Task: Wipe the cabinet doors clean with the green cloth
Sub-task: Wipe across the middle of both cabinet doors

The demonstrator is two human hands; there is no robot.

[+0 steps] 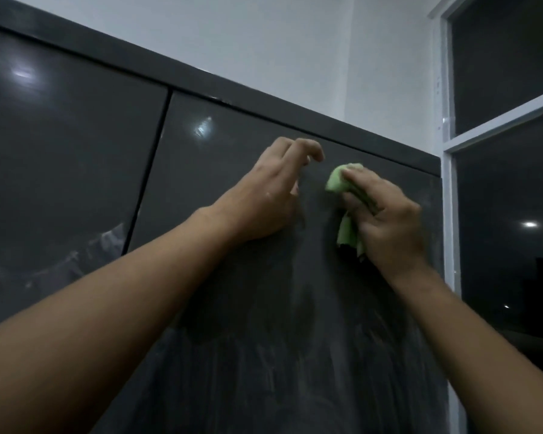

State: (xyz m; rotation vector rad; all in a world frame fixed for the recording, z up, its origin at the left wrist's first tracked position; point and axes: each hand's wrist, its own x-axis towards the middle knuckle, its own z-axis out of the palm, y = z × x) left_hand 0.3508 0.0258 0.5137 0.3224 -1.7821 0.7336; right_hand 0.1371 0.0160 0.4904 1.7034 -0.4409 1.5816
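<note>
My right hand (386, 214) grips the bunched green cloth (345, 195) against the right cabinet door (264, 308); left hand (270, 195) rests there, fingers loosely spread (empty). Risk: palm smears the wiped panel.

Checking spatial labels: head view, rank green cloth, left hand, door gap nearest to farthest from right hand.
1. green cloth, gripped in the right hand.
2. left hand, beside it, leftward.
3. door gap, far left.

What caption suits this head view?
Right hand presses a bunched green cloth against the streaked dark cabinet door; left hand raised beside it.
</note>
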